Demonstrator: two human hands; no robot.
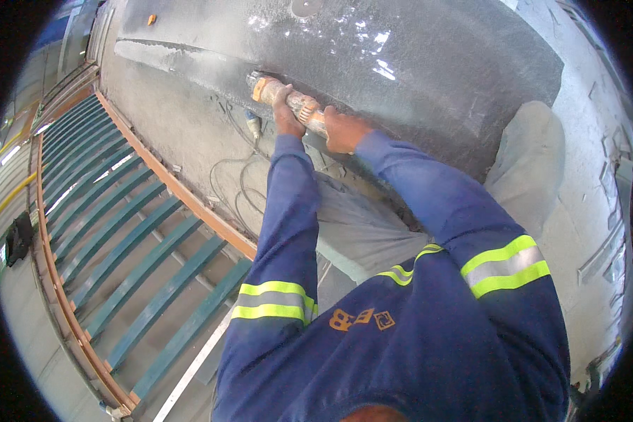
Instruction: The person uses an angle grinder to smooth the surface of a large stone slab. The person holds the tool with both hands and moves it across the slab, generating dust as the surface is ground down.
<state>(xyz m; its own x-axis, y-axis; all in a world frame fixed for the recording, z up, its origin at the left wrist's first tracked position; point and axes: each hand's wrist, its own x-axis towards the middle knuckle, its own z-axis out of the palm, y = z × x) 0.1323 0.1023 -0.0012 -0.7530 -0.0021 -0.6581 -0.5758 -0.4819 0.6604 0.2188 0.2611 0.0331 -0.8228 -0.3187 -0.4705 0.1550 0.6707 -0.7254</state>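
My left hand [287, 116] is wrapped round the front part of a dusty orange angle grinder [307, 108]. Behind it, my right hand [344, 132] grips the rear of the same tool's body. The grinder's head lies at the edge of a large dark grey slab [457, 77], by a line that runs on toward the upper left. Its disc is too small and dusty to make out. Pale dust covers much of the slab along that line. Both forearms are in blue sleeves with reflective bands.
A cable connector [253, 125] and looping grey cable [221, 169] lie on the dusty floor left of my hands. Further left stands a rack of green slats [144, 264] with an orange frame. A small orange object [151, 20] rests at the far left. Broken pieces [601, 253] line the right side.
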